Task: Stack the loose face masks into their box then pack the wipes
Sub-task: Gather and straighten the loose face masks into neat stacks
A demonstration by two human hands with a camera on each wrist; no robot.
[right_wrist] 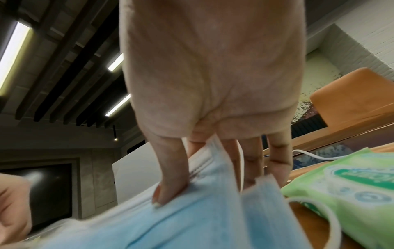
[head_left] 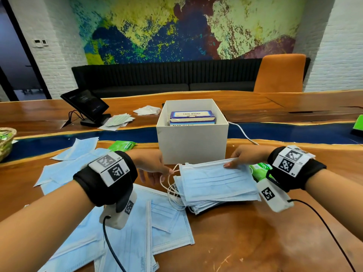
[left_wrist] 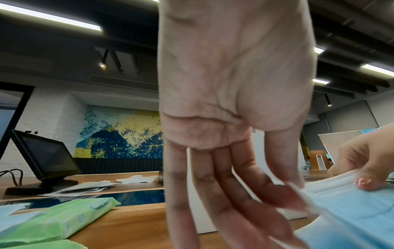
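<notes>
A stack of blue face masks [head_left: 218,183] lies on the wooden table in front of a white box [head_left: 192,146]. Blue "FACE MASKS" cartons [head_left: 191,116] sit inside that box. My left hand [head_left: 165,173] pinches the stack's left edge by the ear loops, thumb against the white trim [left_wrist: 298,187]. My right hand [head_left: 233,163] pinches the far right edge, thumb [right_wrist: 168,193] on top and fingers underneath. More loose masks [head_left: 167,222] are scattered at the near left. One green wipes pack [head_left: 121,145] lies left of the box, another [head_left: 259,169] beneath my right wrist.
A tablet on a stand [head_left: 84,104] and white packets [head_left: 117,120] are at the back left. A woven basket [head_left: 5,142] sits at the left edge. A white cable [head_left: 243,134] trails right of the box. An orange chair [head_left: 280,73] stands beyond the table.
</notes>
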